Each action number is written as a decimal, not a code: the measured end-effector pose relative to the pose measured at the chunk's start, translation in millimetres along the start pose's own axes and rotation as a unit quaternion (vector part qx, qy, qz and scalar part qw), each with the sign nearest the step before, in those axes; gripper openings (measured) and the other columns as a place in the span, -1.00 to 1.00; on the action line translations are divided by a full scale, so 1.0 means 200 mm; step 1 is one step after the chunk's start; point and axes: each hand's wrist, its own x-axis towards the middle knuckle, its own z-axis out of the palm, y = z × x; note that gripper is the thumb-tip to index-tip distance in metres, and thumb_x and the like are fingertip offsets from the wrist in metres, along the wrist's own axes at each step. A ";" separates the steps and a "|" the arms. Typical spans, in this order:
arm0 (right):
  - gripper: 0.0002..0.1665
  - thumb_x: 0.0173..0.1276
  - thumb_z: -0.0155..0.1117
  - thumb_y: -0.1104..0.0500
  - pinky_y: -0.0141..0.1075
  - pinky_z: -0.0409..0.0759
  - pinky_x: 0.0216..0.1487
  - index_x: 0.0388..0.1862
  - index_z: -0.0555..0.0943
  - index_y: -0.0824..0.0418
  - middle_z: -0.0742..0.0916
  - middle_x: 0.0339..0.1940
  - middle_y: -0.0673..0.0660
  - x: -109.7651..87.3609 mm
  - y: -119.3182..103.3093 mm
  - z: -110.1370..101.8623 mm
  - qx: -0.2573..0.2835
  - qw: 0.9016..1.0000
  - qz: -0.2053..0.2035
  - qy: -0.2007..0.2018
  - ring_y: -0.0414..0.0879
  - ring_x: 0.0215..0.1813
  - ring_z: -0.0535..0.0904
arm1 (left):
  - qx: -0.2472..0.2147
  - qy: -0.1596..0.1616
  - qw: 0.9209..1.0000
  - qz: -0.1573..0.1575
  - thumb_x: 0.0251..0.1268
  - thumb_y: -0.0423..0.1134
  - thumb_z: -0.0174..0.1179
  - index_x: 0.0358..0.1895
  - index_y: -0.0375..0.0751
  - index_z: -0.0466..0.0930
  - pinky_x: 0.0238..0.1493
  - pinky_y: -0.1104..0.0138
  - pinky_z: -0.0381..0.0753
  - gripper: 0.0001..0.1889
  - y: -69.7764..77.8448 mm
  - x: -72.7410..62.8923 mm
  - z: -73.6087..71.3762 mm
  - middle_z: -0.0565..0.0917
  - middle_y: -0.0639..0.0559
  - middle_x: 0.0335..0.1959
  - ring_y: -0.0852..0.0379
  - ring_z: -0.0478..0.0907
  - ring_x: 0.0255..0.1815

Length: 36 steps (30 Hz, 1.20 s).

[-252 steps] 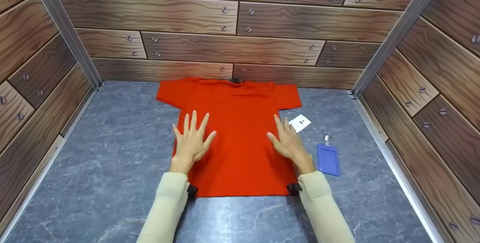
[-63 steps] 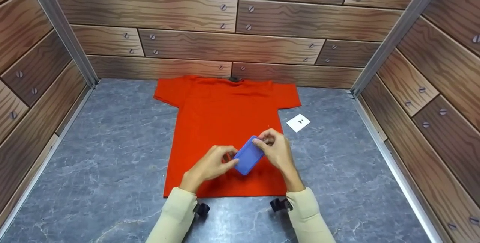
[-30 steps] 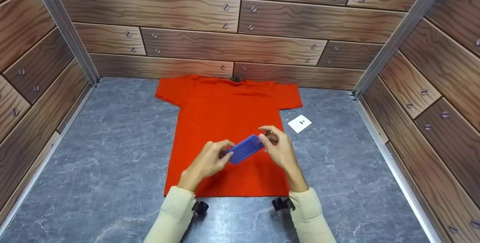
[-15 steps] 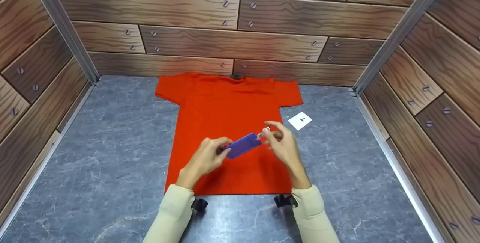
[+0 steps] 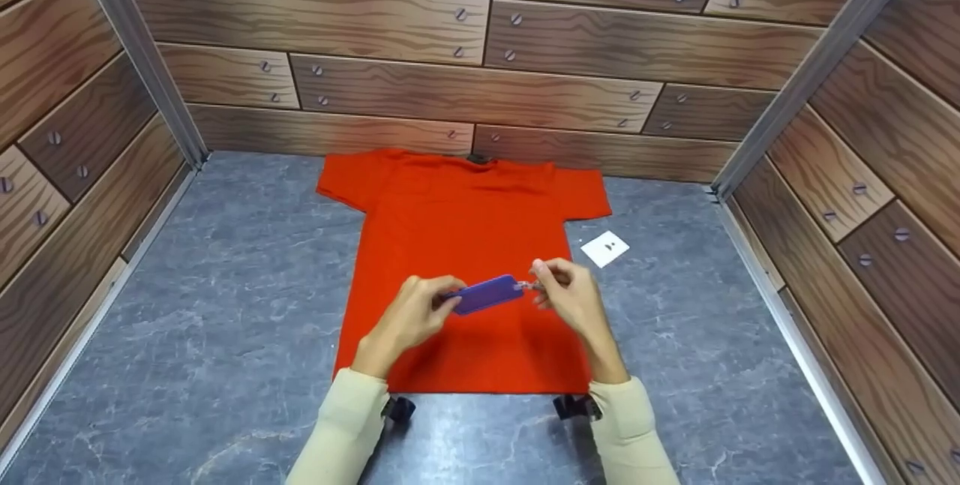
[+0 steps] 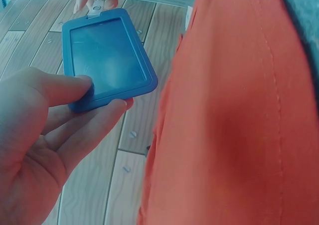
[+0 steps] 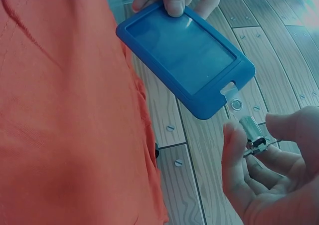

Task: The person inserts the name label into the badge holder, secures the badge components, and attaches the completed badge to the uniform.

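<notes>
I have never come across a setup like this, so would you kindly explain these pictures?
This is no robot but a person working bare-handed. The wide view comes from a camera worn on the head; the close views come from one on each wrist. A red T-shirt lies spread on the grey surface, with a white card beside it. The left hand pinches one end of a blue badge holder, while the right hand holds the metal clip at its other end.

Blue badge holder (image 5: 487, 294) — tilted, aloft
</notes>
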 end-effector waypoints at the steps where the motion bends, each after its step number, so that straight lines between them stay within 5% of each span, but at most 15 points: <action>1: -0.69 0.55 0.25 0.17 -0.36 0.68 -0.50 -0.22 0.72 0.44 0.77 -0.48 0.26 0.00 0.00 0.00 -0.001 1.000 0.003 -0.010 -0.12 -0.59 0.65 | 0.002 0.003 1.000 0.003 0.42 -0.36 0.30 -0.03 -0.20 0.77 -0.21 0.37 0.76 -0.85 0.00 0.00 0.00 0.83 -0.07 -0.19 0.14 0.74 -0.34; 11: -0.49 0.69 0.01 0.09 -0.43 0.61 -0.48 -0.16 0.73 0.49 0.68 -0.57 0.08 0.00 -0.01 -0.01 0.012 0.997 0.030 -0.076 -0.20 -0.60 0.53 | 0.001 0.033 0.999 -0.005 0.37 -0.39 0.33 -0.08 -0.19 0.80 -0.18 0.33 0.77 -0.86 -0.02 -0.01 -0.03 0.84 -0.05 -0.22 0.15 0.73 -0.33; 23: -0.66 0.58 0.20 0.21 -0.43 0.65 -0.35 -0.06 0.71 0.51 0.70 -0.45 0.06 -0.01 -0.01 -0.06 0.026 0.987 0.020 -0.156 -0.22 -0.48 0.58 | -0.017 0.055 0.998 0.009 0.27 -0.40 0.42 -0.09 -0.17 0.85 -0.08 0.28 0.79 -0.82 -0.03 -0.02 -0.07 0.86 -0.05 -0.19 0.11 0.82 -0.23; 36: -0.75 0.51 0.24 0.31 -0.38 0.68 -0.26 -0.06 0.70 0.53 0.71 -0.38 0.17 -0.01 0.01 -0.07 -0.020 0.974 0.005 -0.224 -0.06 -0.38 0.65 | 0.004 0.082 0.996 0.031 0.19 -0.47 0.45 -0.16 -0.21 0.87 -0.03 0.21 0.78 -0.82 -0.06 -0.01 -0.10 0.86 -0.09 -0.21 0.01 0.84 -0.16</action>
